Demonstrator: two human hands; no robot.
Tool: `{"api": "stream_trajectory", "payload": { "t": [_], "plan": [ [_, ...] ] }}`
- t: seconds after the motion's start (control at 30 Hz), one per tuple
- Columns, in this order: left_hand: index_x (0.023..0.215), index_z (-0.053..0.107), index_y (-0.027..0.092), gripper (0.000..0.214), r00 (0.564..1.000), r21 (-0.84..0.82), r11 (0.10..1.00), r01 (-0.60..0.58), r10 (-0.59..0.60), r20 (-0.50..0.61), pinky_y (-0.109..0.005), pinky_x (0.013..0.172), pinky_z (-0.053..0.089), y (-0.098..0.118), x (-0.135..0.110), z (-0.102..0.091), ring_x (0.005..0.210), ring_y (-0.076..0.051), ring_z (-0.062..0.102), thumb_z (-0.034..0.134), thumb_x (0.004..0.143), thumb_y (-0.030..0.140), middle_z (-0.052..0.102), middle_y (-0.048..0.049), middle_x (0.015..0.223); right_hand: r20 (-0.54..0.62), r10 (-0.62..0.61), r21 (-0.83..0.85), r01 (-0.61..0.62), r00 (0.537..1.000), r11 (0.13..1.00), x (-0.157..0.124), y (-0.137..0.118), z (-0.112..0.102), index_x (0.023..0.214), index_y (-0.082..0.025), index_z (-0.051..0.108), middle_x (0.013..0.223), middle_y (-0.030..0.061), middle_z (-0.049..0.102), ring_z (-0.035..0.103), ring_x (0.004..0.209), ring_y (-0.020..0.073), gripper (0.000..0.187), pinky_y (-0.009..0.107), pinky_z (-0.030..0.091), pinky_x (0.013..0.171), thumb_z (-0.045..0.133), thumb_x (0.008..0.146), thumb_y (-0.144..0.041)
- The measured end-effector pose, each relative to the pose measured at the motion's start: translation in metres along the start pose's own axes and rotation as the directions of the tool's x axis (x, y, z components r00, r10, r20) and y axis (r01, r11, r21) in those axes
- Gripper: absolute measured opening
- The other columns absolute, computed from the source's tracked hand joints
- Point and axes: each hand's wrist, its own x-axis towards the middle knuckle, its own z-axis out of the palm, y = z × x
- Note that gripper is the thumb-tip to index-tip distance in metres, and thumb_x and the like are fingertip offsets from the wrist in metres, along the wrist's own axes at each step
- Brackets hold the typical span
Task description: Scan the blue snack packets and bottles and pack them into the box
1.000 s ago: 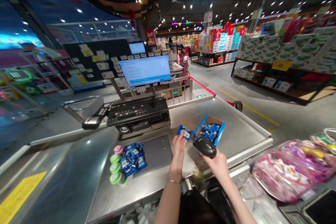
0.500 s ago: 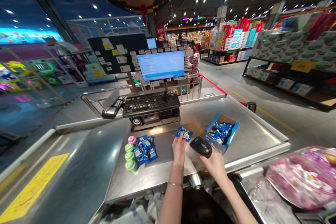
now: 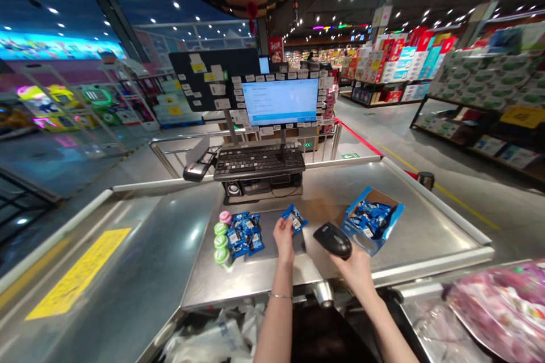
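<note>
My left hand (image 3: 284, 238) pinches a small blue snack packet (image 3: 295, 218) above the steel counter. In my right hand (image 3: 352, 266) is a black handheld barcode scanner (image 3: 332, 239), its head pointing left toward the packet but apart from it. To the left, several blue packets (image 3: 244, 234) lie in a loose pile. Beside that pile stands a row of small round tubs with green lids (image 3: 221, 241) and a pink-lidded one (image 3: 225, 217). An open blue carton (image 3: 394, 221) holding more blue packets sits just beyond my right hand.
A keyboard (image 3: 259, 160) rests on a raised stand under a lit monitor (image 3: 281, 102). At the left is a card terminal (image 3: 198, 167). A pink plastic-wrapped bundle (image 3: 502, 306) lies at lower right, and white plastic bags (image 3: 213, 337) hang below the counter's front edge.
The camera view has turned slightly left, so the scene sits further right. My left hand has shifted left relative to the counter with the packet, which is now tilted differently. The scanner remains in my right hand.
</note>
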Motion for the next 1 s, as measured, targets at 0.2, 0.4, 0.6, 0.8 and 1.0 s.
{"api": "stream_trajectory", "payload": {
  "t": [0.2,0.4,0.6,0.8,1.0],
  "plan": [
    [0.11,0.062,0.013,0.031,0.973,0.911,0.381,-0.156,0.221,0.074,-0.034,0.077,0.047,0.006,0.027,-0.072,0.085,-0.025,0.065,0.053,0.085,0.029,0.069,-0.013,0.087,0.077,-0.008,0.052,0.004,0.997,0.999,-0.003,-0.001,0.009,0.085,-0.017,0.069,0.074,0.008,0.074,0.07,0.074,0.0282,0.029,0.034,0.052,0.064,0.058,0.067,-0.038],
    [0.109,0.063,0.01,0.03,0.944,0.976,0.063,-0.21,0.272,0.185,-0.035,0.084,0.046,-0.006,0.008,-0.101,0.097,-0.026,0.061,0.043,0.087,0.015,0.065,-0.0168,0.1,0.079,-0.003,0.084,-0.004,0.997,0.996,-0.005,-0.005,0.014,0.09,-0.015,0.069,0.074,0.008,0.074,0.07,0.074,0.0282,0.033,0.034,0.052,0.063,0.057,0.068,-0.036],
    [0.118,0.055,0.013,0.035,0.843,0.93,0.088,-0.357,0.459,0.281,-0.036,0.087,0.047,-0.005,-0.006,-0.083,0.099,-0.024,0.057,0.038,0.088,0.011,0.059,-0.0129,0.106,0.053,0.007,0.163,-0.016,0.999,0.987,-0.004,-0.008,0.007,0.091,-0.015,0.07,0.077,0.0078,0.074,0.07,0.077,0.0278,0.032,0.034,0.053,0.067,0.059,0.067,-0.035],
    [0.114,0.056,0.02,0.028,0.722,0.642,0.338,-0.688,0.4,0.564,-0.035,0.091,0.048,0.003,-0.038,0.008,0.102,-0.02,0.058,0.041,0.091,0.019,0.059,-0.0081,0.109,-0.18,0.128,0.272,-0.076,0.975,0.959,0.009,0.009,-0.017,0.087,-0.015,0.071,0.078,0.0089,0.074,0.069,0.077,0.0276,0.036,0.036,0.053,0.07,0.067,0.061,-0.04],
    [0.11,0.061,0.02,0.03,0.571,0.418,0.452,-0.788,0.283,0.771,-0.032,0.093,0.047,-0.006,-0.077,0.108,0.103,-0.018,0.058,0.041,0.088,0.012,0.064,-0.0061,0.106,-0.393,0.346,0.391,-0.186,0.852,0.901,0.022,0.031,-0.053,0.077,-0.013,0.069,0.065,0.0075,0.071,0.066,0.066,0.0253,0.04,0.033,0.051,0.061,0.072,0.058,-0.048]
  ]
}}
